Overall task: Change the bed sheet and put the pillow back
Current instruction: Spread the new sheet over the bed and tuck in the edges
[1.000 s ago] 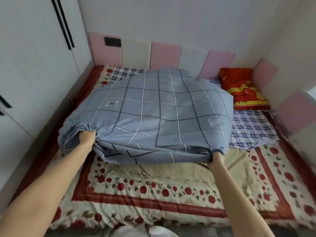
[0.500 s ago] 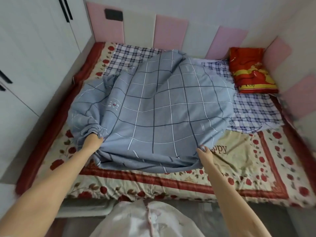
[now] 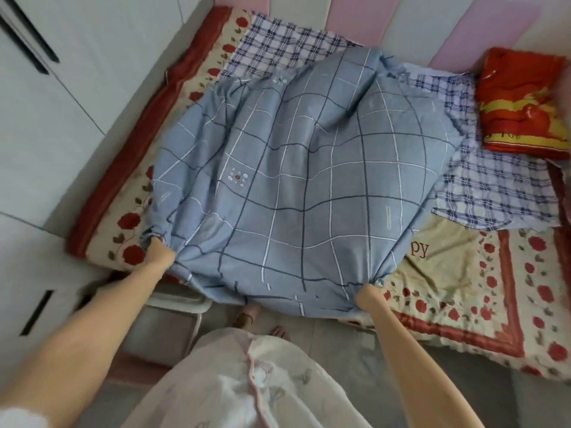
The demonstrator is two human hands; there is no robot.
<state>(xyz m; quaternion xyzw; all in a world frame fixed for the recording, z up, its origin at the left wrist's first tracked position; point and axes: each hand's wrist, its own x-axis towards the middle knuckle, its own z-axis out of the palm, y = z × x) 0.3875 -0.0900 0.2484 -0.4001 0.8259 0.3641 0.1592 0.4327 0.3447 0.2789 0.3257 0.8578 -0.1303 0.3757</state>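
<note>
Two hands (image 3: 158,254) (image 3: 368,296) grip one sheet (image 3: 302,168); one pillow (image 3: 522,100).

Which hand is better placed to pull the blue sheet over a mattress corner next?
Left, probably. The left hand grips the blue sheet at the near left corner of the floral mattress; the right hand grips it midway along the foot edge, far from the right corner.

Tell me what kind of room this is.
Most likely a bedroom: a bed, with a blue checked sheet lying across it, sits against padded pink wall panels; a red pillow lies in its far corner, and white wardrobe doors stand alongside.
</note>
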